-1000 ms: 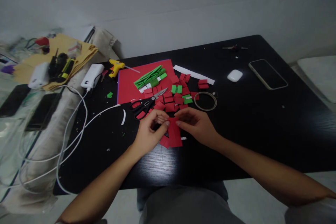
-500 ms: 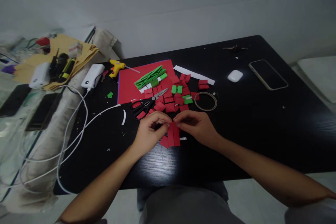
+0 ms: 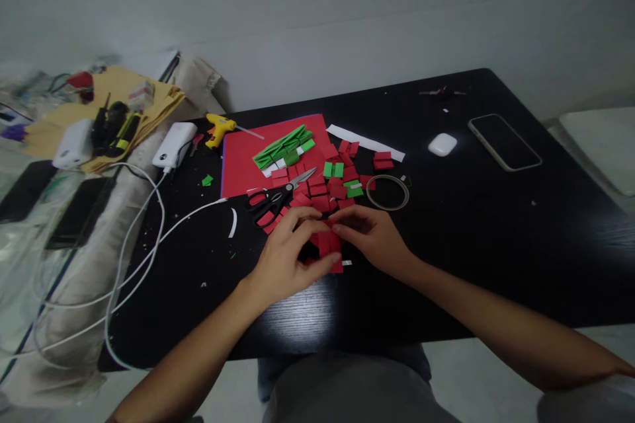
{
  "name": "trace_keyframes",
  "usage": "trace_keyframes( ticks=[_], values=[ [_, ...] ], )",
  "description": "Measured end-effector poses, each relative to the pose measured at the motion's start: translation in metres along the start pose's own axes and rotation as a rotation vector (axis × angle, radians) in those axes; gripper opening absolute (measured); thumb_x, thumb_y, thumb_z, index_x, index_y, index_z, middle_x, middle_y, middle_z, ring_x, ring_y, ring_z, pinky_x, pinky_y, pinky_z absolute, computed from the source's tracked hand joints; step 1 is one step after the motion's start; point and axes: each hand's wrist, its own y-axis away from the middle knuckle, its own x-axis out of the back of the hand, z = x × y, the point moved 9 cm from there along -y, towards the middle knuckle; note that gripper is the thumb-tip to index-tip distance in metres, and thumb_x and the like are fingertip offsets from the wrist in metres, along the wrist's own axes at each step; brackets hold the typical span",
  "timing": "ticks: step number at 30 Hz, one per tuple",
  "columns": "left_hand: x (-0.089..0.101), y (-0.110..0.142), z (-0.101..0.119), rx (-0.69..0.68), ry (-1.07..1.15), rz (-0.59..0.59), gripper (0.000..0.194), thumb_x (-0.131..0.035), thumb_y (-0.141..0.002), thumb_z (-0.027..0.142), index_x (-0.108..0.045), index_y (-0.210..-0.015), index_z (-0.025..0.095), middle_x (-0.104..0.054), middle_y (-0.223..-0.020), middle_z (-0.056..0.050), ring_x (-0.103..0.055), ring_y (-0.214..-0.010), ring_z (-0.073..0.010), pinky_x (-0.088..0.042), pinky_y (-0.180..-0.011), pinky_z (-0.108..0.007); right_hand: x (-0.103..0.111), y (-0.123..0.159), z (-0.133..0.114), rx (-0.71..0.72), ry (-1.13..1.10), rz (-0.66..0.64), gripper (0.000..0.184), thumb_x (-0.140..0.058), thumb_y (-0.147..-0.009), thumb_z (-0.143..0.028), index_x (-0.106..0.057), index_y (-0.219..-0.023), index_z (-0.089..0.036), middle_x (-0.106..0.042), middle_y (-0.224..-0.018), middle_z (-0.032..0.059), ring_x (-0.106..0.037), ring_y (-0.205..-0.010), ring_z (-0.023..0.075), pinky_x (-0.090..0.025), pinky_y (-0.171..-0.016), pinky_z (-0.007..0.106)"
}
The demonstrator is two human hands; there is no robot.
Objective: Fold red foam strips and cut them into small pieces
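Note:
A folded piece of red paper (image 3: 327, 244) with a lengthwise crease lies between my two hands, close above the black table. My left hand (image 3: 282, 258) curls round its left side, fingertips along the upper part and thumb across the lower part. At its upper right, my right hand (image 3: 374, 238) pinches the paper between thumb and forefinger. Just beyond are several small folded red pieces (image 3: 320, 203) and a green folded piece (image 3: 333, 170). Black-handled scissors (image 3: 280, 197) lie partly open on the red ones.
A red sheet (image 3: 243, 162) carries a green folded-paper bundle (image 3: 282, 147). A yellow glue gun (image 3: 218, 129) and white power bank (image 3: 173, 144) lie left, with a looping white cable (image 3: 161, 211). To the right are a tape ring (image 3: 407, 195), white earbud case (image 3: 442, 144) and phone (image 3: 505, 141).
My left thumb has moved from the paper's upper edge down across its lower part, and the left fingers have spread along it. My right hand keeps its pinch near the top.

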Motion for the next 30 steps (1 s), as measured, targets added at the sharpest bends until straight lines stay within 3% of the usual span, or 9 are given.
trace_keyframes(
  ticks=[3,6,11,16,21,30],
  values=[
    [-0.006,0.001,0.002,-0.003,-0.105,-0.074,0.059,-0.088,-0.075,0.047,-0.061,-0.121,0.022,-0.058,-0.130,-0.016,-0.062,-0.119,-0.0342,-0.054,-0.099,-0.051,0.005,-0.002,0.001,0.002,0.028,0.046,0.017,-0.081,-0.081,-0.032,-0.080,-0.094,-0.022,-0.081,-0.095,0.0051,-0.076,-0.088,0.0212,-0.062,-0.083,0.036],
    [-0.007,0.001,0.002,-0.016,-0.140,-0.084,0.067,-0.090,-0.071,0.052,-0.059,-0.122,0.022,-0.056,-0.131,-0.016,-0.060,-0.121,-0.0365,-0.053,-0.100,-0.054,0.011,-0.002,-0.004,0.040,0.050,0.095,0.015,-0.081,-0.081,-0.031,-0.079,-0.092,-0.022,-0.081,-0.094,0.0050,-0.076,-0.090,0.0220,-0.062,-0.083,0.036],
    [-0.001,0.001,0.001,-0.027,-0.099,-0.037,0.051,-0.084,-0.081,0.049,-0.060,-0.117,0.023,-0.058,-0.122,-0.013,-0.061,-0.114,-0.0304,-0.054,-0.097,-0.047,0.019,0.000,-0.015,0.103,0.056,0.158,0.013,-0.081,-0.082,-0.029,-0.076,-0.092,-0.023,-0.079,-0.095,0.0044,-0.075,-0.091,0.0213,-0.062,-0.087,0.038],
    [0.007,0.000,-0.001,-0.001,0.000,0.042,0.032,-0.080,-0.088,0.033,-0.062,-0.113,0.022,-0.062,-0.113,-0.009,-0.063,-0.105,-0.0234,-0.055,-0.089,-0.037,0.020,0.006,-0.028,0.198,0.026,0.212,0.012,-0.079,-0.085,-0.024,-0.074,-0.097,-0.023,-0.077,-0.101,0.0046,-0.074,-0.096,0.0208,-0.062,-0.092,0.037],
    [0.002,0.000,-0.018,0.140,0.219,0.039,0.025,-0.078,-0.090,0.025,-0.066,-0.112,0.022,-0.064,-0.105,-0.006,-0.063,-0.093,-0.0192,-0.055,-0.084,-0.034,0.020,0.008,-0.032,0.256,0.040,0.247,0.016,-0.076,-0.086,-0.021,-0.071,-0.101,-0.024,-0.074,-0.106,0.0053,-0.072,-0.103,0.0210,-0.062,-0.095,0.037],
    [-0.010,0.004,-0.046,0.365,0.614,0.074,0.018,-0.074,-0.086,0.016,-0.075,-0.104,0.017,-0.067,-0.118,-0.010,-0.066,-0.089,-0.0143,-0.054,-0.077,-0.027,0.017,0.007,-0.028,0.314,0.069,0.193,0.027,-0.067,-0.086,-0.009,-0.071,-0.107,-0.025,-0.073,-0.110,0.0035,-0.072,-0.105,0.0189,-0.060,-0.097,0.034]
  ],
)
